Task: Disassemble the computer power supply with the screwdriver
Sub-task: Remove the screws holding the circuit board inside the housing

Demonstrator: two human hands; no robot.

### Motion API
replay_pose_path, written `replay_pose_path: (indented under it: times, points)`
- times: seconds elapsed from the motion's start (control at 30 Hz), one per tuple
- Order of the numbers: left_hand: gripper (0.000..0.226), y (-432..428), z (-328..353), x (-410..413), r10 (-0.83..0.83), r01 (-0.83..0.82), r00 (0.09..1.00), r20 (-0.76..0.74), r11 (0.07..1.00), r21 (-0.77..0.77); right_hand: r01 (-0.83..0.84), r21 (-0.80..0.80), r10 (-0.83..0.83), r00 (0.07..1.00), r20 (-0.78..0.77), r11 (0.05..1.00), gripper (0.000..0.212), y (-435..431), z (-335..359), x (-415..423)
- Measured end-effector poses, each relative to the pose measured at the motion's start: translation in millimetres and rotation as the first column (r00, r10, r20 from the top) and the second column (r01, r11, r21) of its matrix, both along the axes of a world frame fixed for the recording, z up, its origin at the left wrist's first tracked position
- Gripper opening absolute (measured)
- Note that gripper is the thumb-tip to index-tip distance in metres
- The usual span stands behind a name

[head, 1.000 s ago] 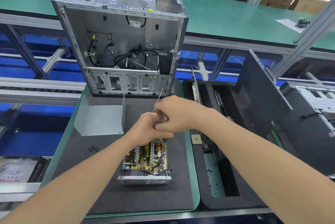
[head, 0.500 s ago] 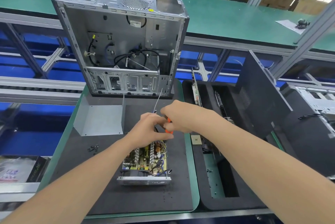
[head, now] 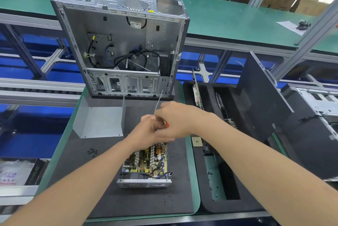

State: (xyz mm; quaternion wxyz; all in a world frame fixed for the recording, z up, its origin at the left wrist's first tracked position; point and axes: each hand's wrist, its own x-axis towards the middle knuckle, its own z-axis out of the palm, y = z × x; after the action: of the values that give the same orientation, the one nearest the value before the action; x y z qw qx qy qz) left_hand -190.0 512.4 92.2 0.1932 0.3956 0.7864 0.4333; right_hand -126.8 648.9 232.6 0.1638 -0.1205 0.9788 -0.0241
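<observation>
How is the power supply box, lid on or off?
Off. The power supply shows its bare circuit board; a grey metal cover lies apart beside it.

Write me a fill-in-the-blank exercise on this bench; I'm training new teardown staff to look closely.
1. The left hand and right hand meet on a screwdriver whose handle is ____.
2. Loose screws lie on the mat to the ____ of the power supply.
3. The grey cover lies between the screws and the computer ____.
Missing words: orange; left; case.
</observation>
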Motion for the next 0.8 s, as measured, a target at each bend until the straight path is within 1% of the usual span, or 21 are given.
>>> replay_pose_path:
  times: [0.07, 0.1, 0.13, 0.17, 0.2, 0.27, 0.33, 0.4, 0.5, 0.6, 0.67, 0.73, 0.8]
  points:
    - [0.015, -1, 3, 1, 0.004, -0.006, 0.997, 0.071, 1.0, 0.019, 0.173, 0.064, -0.164, 0.978, -0.125, 0.983, 0.054, -3, 0, 0]
    - [0.014, -1, 4, 1, -0.01, 0.005, 0.995, 0.097, 0.999, 0.048, 0.276, 0.108, -0.259, 0.954, -0.149, 0.955, 0.064, -7, 1, -1]
    - [0.014, -2, 5, 2, -0.028, 0.021, 0.994, 0.104, 0.998, 0.067, 0.351, 0.152, -0.336, 0.934, -0.12, 0.924, 0.071, -11, 1, -1]
    - [0.011, -1, 5, 1, -0.036, 0.03, 0.995, 0.096, 0.998, 0.062, 0.395, 0.182, -0.392, 0.918, -0.055, 0.9, 0.071, -15, 0, -2]
    - [0.008, -1, 6, 1, -0.04, 0.035, 0.994, 0.098, 0.998, 0.053, 0.411, 0.203, -0.422, 0.906, 0.012, 0.889, 0.062, -18, -3, -3]
    - [0.009, -1, 4, 1, -0.046, 0.041, 0.995, 0.09, 0.998, 0.048, 0.411, 0.159, -0.427, 0.9, 0.083, 0.898, 0.035, -19, -7, -5]
    - [0.012, -1, 1, 1, -0.003, 0.002, 0.999, 0.035, 1.0, 0.025, 0.441, 0.059, -0.445, 0.889, 0.111, 0.896, 0.025, -15, -6, -5]
    - [0.013, -1, -1, 0, 0.031, -0.031, 0.999, 0.007, 0.999, 0.01, 0.391, 0.023, -0.391, 0.914, 0.111, 0.92, 0.02, -11, -4, -4]
    - [0.016, 0, -4, -1, 0.009, -0.008, 1.0, -0.03, 1.0, 0.027, 0.239, 0.072, -0.246, 0.963, 0.111, 0.968, 0.008, -7, 0, -3]
    - [0.014, -3, -4, -3, 0.01, -0.01, 1.0, 0.004, 1.0, 0.026, 0.107, 0.072, -0.117, 0.982, 0.147, 0.992, 0.013, -5, 2, -5]
    - [0.014, -3, -3, -3, 0.006, -0.006, 1.0, 0.008, 0.999, 0.04, 0.015, 0.088, -0.028, 0.989, 0.143, 0.996, 0.014, -5, 3, -4]
    - [0.017, -2, -2, -3, -0.02, 0.023, 0.999, -0.03, 0.996, 0.082, -0.08, 0.127, 0.063, 0.989, 0.132, 0.989, 0.012, -4, 3, -2]
    - [0.021, 0, -1, -1, -0.041, 0.048, 0.997, -0.073, 0.994, 0.1, -0.14, 0.155, 0.121, 0.984, 0.128, 0.978, 0.009, -5, 2, -1]
